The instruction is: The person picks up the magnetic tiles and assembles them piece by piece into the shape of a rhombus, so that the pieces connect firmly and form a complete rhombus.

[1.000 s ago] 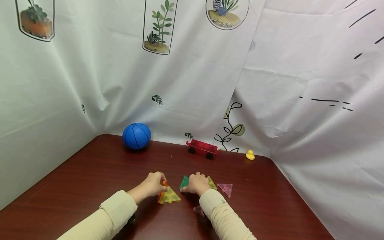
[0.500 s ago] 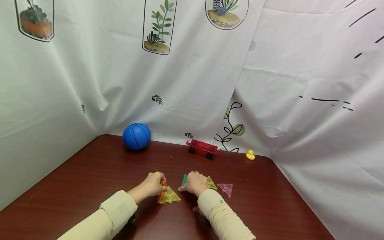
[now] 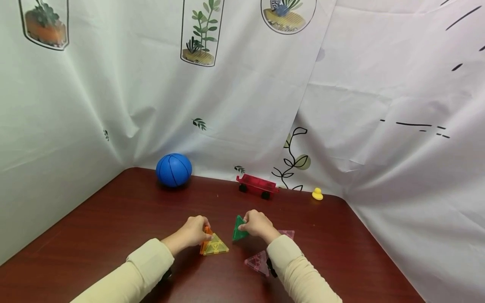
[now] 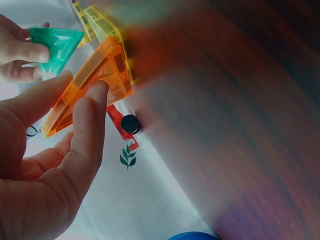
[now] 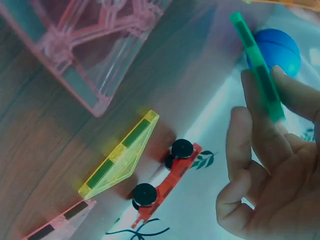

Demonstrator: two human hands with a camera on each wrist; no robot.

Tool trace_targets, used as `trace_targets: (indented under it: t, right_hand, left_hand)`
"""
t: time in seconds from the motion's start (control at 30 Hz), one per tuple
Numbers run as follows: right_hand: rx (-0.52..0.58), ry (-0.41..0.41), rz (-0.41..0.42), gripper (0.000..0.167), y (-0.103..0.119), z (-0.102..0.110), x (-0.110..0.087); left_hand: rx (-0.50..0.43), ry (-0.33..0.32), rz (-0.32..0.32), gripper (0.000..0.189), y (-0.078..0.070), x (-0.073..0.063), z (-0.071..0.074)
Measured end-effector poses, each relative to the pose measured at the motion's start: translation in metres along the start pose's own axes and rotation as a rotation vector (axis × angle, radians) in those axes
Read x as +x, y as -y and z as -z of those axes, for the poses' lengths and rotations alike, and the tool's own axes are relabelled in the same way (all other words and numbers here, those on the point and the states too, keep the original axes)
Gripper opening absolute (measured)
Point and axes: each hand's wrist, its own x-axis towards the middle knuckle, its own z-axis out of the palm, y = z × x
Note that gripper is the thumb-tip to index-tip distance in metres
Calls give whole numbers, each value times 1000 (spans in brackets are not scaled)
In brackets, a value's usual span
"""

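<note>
My left hand (image 3: 191, 231) pinches an orange triangular magnetic tile (image 4: 90, 65) between thumb and fingers, upright on the table. A see-through yellow triangular tile (image 3: 214, 245) leans against its right side. Just to the right, my right hand (image 3: 258, 224) pinches a green triangular tile (image 3: 238, 231) by its edge, and the right wrist view shows this tile (image 5: 262, 75) edge-on. A gap separates green from yellow. One pink triangular tile (image 3: 259, 263) lies beside my right wrist; another pink tile (image 3: 288, 233) is partly covered by the forearm. A second yellow tile (image 5: 122, 155) shows only in the right wrist view.
Along the table's back edge are a blue ball (image 3: 174, 169), a red toy wagon (image 3: 258, 183) with black wheels and a yellow rubber duck (image 3: 317, 194). White printed cloth (image 3: 235, 105) hangs behind the dark wooden table (image 3: 341, 252).
My right hand has taken hold of the green tile and tilted it up. The near pink tile has come into fuller view, while the second yellow tile is now hidden in the head view.
</note>
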Motion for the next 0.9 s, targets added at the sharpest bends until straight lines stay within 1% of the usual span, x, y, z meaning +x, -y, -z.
trace_targets:
  t: [0.17,0.27,0.37,0.47,0.6,0.9]
  right_hand:
    - [145,29,44,19,-4,6,-6]
    - [188,44,89,17,-3,6,-11]
    - [203,73,141,15,2,3,-16]
    - [187,101,176,15,8,-4,-21]
    - [169,139,197,16,16,-11,-26]
    - [143,164,208,17,24,-26,-32]
  left_hand:
    - [13,-6,1,23,-3,0,0]
    - [13,-2,6,24,-4,-1,1]
    - [12,-4,8,23,-5,-1,1]
    - [15,-11,2,22,-5,-1,0]
    - [15,-15,-7,22,-4,-1,-1]
    - [12,-16,-4,23,-6,-3,-3]
